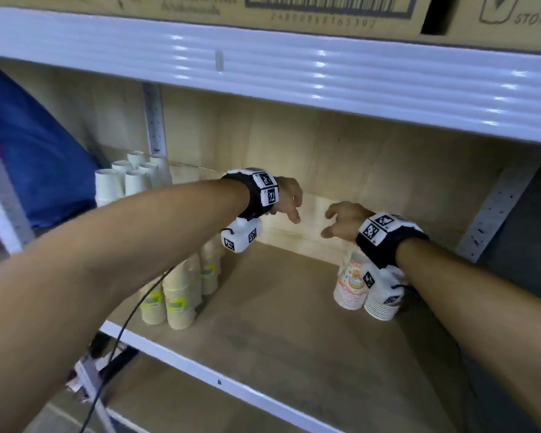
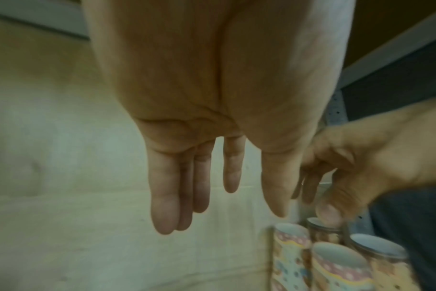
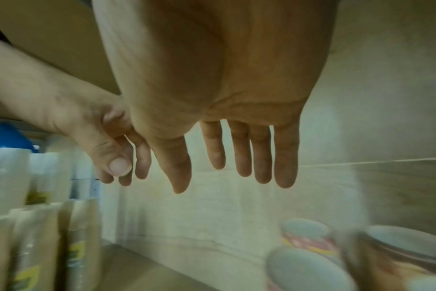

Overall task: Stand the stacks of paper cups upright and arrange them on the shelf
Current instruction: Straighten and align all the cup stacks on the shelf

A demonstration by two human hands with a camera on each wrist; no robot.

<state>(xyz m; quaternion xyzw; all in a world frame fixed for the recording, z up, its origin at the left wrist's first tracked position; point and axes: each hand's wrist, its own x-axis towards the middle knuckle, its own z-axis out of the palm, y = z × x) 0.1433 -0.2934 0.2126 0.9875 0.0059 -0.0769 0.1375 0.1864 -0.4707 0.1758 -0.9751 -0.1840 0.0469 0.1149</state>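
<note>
**Both hands empty over mid-shelf, cup stacks upright on both sides**

Left hand (image 1: pixel 289 195) hangs above the middle of the shelf (image 1: pixel 281 326), palm down, fingers relaxed and pointing down, holding nothing. Left wrist view confirms it: fingers (image 2: pixel 163 196) straight, loosely together, nothing in the palm.

Right hand (image 1: pixel 341 220) is just beside it, also empty, fingers loose and slightly apart. Fingertips of the two hands are near each other, not touching.

Patterned cup stacks (image 1: pixel 350 282) stand upright, bases up, right under the right wrist at the right side of the shelf. Four of them show in a tight cluster in the left wrist view (image 2: pixel 336 265).

Beige cup stacks (image 1: pixel 178 295) with yellow-green labels stand upright in a row at the left, below the left forearm. Plain white cup stacks (image 1: pixel 132 179) are grouped in the back-left corner, next to a blue bag (image 1: pixel 35 151).

Cardboard box (image 1: pixel 294 10) sits on the tier above.
</note>
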